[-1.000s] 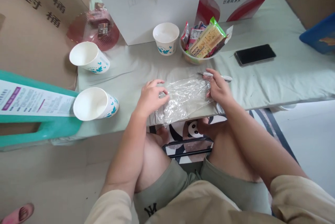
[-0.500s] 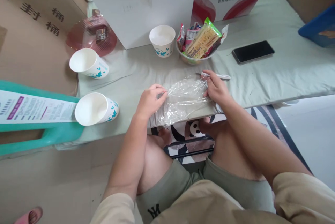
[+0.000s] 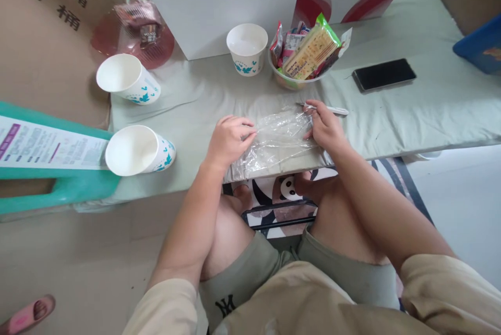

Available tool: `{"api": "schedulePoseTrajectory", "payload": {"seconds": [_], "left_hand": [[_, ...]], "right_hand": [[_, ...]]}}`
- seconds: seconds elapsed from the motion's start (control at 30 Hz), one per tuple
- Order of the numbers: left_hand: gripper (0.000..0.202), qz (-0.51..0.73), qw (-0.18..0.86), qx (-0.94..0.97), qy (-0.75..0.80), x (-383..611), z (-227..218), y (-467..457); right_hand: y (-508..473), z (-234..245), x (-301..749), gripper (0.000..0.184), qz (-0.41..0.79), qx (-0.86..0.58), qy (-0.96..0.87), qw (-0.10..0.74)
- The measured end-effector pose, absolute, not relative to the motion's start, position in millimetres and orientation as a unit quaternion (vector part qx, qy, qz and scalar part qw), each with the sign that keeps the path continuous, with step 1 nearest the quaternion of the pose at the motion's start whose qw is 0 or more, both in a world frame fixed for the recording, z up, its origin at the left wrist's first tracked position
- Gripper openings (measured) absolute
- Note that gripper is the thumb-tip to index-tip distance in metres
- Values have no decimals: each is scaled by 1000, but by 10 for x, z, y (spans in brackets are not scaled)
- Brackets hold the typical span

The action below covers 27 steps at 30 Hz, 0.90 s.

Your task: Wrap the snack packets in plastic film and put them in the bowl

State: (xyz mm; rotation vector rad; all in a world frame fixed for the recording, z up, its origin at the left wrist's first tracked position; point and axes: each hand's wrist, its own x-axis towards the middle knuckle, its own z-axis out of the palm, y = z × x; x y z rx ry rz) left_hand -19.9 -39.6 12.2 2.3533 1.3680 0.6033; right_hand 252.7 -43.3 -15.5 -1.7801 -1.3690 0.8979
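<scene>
Film (image 3: 276, 142) seems to overhang the table (image 3: 391, 121) less than before.

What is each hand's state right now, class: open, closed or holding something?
Left hand: fingers curled at the clear plastic film; grip cannot be told.
Right hand: closed, holding a slim white tool.
</scene>
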Motion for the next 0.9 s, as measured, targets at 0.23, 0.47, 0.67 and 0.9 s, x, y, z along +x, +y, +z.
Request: {"api": "schedulePoseTrajectory", "payload": {"seconds": [0.23,0.47,0.67,0.9], "left_hand": [[16,212,293,761,539,-207,221,-458],[26,141,275,753,581,-177,249,-502],[10,136,223,774,577,-194,173,-491],[16,196,255,766,557,-241,218,-487]], "right_hand": [[-452,-156,2553,41,347,-686,-540,343],[-443,-230,2572,46,304,-676,-551,384],[-487,-209,2590,44,297,-671,-559,387],[-506,-223,2662,64,235,-709,-573,337]]}}
